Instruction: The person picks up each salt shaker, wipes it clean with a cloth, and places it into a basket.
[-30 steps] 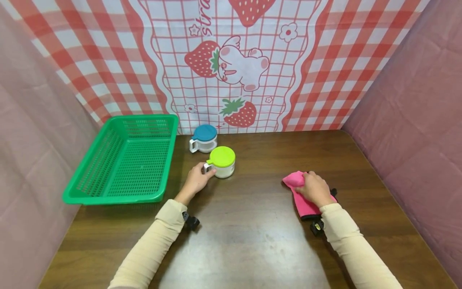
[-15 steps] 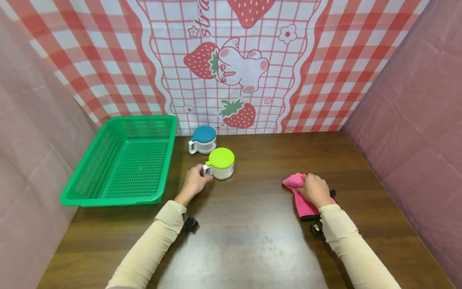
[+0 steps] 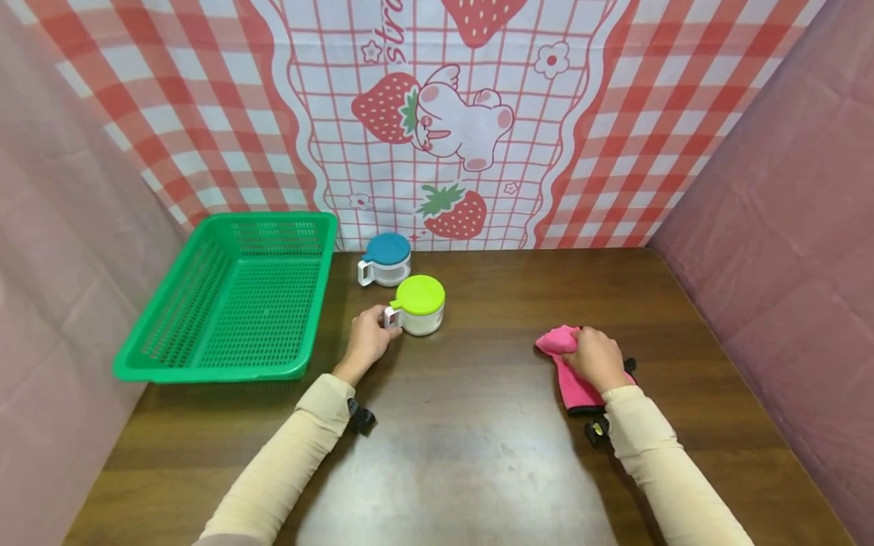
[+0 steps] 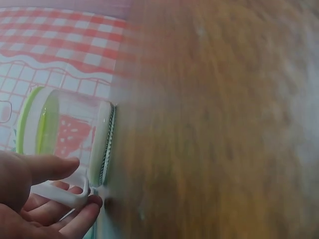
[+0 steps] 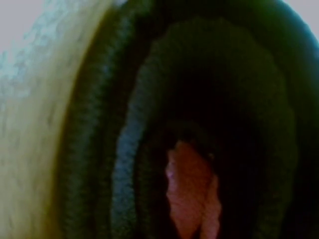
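A clear seasoning jar (image 3: 419, 299) with a lime-green lid and white handle stands upright on the wooden table. My left hand (image 3: 366, 341) holds it by the handle, which points left. Close up in the left wrist view, thumb and curled fingers lie around the jar's white handle (image 4: 60, 194). Over on the right, my right hand (image 3: 596, 358) grips a bunched pink cloth (image 3: 576, 388) with black edging, lying on the table. Dark folds around a reddish-pink patch of cloth (image 5: 189, 189) fill most of the right wrist view, so the right fingers are hidden there.
A similar jar with a blue lid (image 3: 388, 254) stands just behind the green-lidded one. To the left is a green perforated basket (image 3: 212, 374). A red-checked strawberry curtain (image 3: 457, 129) hangs along the table's back edge, with pink drapes on both sides.
My left thumb has drawn back from the front of the green-lidded jar to its handle. Jar, cloth and right hand stay put; the head view shifts slightly.
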Demonstrator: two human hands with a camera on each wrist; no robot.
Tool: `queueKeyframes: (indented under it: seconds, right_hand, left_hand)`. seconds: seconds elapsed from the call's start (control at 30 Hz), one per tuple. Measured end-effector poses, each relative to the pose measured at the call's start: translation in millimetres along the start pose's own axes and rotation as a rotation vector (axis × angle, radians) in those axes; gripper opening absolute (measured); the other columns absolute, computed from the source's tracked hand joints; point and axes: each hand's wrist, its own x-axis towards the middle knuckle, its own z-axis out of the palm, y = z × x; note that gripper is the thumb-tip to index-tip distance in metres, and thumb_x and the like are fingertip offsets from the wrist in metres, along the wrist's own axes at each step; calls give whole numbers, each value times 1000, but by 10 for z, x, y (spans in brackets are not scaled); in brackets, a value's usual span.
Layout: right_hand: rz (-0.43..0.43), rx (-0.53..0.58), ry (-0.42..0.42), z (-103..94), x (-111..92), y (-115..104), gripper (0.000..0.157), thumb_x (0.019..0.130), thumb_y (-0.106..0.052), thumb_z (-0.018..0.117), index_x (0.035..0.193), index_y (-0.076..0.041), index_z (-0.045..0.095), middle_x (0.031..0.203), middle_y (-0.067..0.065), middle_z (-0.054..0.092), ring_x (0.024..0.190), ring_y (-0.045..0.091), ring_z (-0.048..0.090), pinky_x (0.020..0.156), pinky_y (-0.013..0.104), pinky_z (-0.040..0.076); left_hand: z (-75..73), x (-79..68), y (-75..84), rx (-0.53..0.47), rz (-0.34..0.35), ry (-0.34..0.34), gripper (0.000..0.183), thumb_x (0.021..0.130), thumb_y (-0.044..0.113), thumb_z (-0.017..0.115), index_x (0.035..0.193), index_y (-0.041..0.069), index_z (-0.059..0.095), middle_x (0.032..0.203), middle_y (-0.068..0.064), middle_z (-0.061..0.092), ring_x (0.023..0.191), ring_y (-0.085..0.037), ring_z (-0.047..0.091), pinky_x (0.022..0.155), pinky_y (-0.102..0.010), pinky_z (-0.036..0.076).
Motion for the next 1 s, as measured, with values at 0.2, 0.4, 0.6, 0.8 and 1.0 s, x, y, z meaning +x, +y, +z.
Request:
queueKeyframes:
  seconds: [0.2,0.4,0.6,0.8,1.0]
  right_hand:
    - [-1,9,6,41,1,-4,30,75,-16,77,95,5,69,90,33,66,81,50,63,72,59,48]
    - [-6,5,3,28,-9,-14,36,76,-17,77,102,7,68,92,32,66,82,49,63,73,59,49]
    - [-18,-9,8,9,5,-17,31,76,-16,77,96,6,68,87,31,66,77,48,63,71,58,49]
    - [-12,-12,4,7,5,-1,28,76,-15,75,94,6,67,86,29,65,77,48,62,71,59,49]
    - [-8,-12,-5,13,-4,-11,29,77,-15,75,95,7,66,89,29,65,80,48,62,73,59,49]
  left_hand:
    - [16,16,-4,13,-34,24,28,77,13,80,100,-1,71,92,-16,74,87,-34,67,78,-44,51]
    - [24,22,12,30,-53,40,24,78,15,80,95,1,72,87,-14,74,84,-33,66,75,-44,50]
    - [9,11,52,-80,-63,57,28,81,14,77,104,0,71,94,-17,74,90,-34,68,82,-44,51]
    - [25,-4,86,-289,-118,61,31,84,7,73,112,-4,68,103,-24,72,96,-32,69,84,-37,55]
    - [48,-23,68,-412,-164,52,32,88,6,70,118,-5,66,113,-25,69,100,-27,66,80,-26,56]
